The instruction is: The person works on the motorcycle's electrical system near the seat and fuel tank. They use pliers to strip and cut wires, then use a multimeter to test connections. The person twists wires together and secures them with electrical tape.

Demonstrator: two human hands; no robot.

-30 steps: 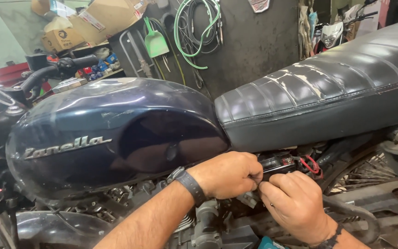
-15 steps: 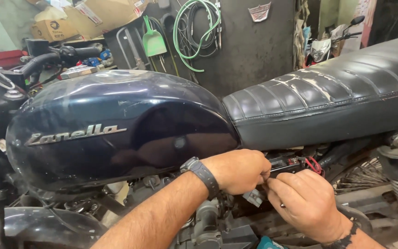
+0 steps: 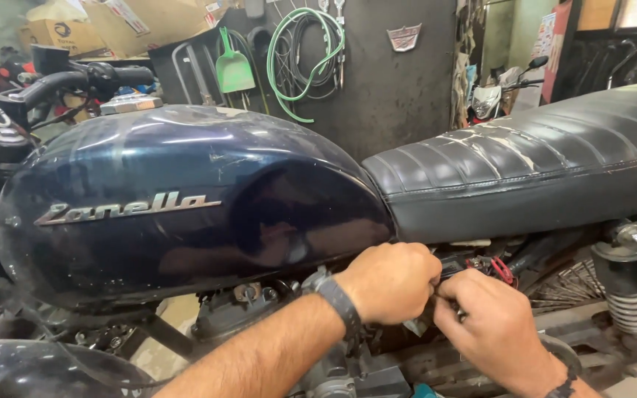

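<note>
A person's two bare hands work under a dark blue motorcycle, just below the seam where the fuel tank (image 3: pixel 186 199) meets the black ribbed seat (image 3: pixel 525 173). The left hand (image 3: pixel 388 281), a dark watch (image 3: pixel 337 298) on its wrist, is curled into a closed grip around a small black connector (image 3: pixel 455 264) tucked beneath the seat's front edge. The right hand (image 3: pixel 492 328) presses in from below, touching the left, its fingers closed on the same part; what lies inside the grip is hidden. Red wiring (image 3: pixel 501 269) shows just beside the knuckles. A chrome rear shock spring (image 3: pixel 628 298) stands near the frame's right edge. Behind the bike, a green hose (image 3: pixel 311 51) and a green dustpan (image 3: pixel 234 66) hang against a dark wall, with cardboard boxes (image 3: pixel 134 18) stacked at the upper left.
</note>
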